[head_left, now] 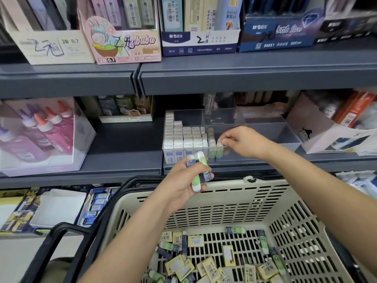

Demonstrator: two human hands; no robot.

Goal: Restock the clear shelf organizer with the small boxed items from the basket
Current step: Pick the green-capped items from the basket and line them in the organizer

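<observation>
A clear shelf organizer [271, 131] sits on the middle shelf; its left compartment is packed with several upright white-topped boxes [184, 135]. A short row of green boxes [211, 144] stands in the compartment beside them. My right hand [242, 140] pinches the top of a green box [219, 150] standing at the front of that row. My left hand [183, 184] hovers above the basket rim, shut on a few small green and dark-blue boxes [199, 170]. The beige basket [234, 201] below holds several loose yellow, green and dark-blue boxes [212, 260].
Glue bottles in a clear box [40, 135] stand at the left of the middle shelf. A pink-white carton [318, 129] stands right of the organizer. Pencil-lead display boxes [126, 37] line the top shelf. The basket's black handle [61, 237] juts out at lower left.
</observation>
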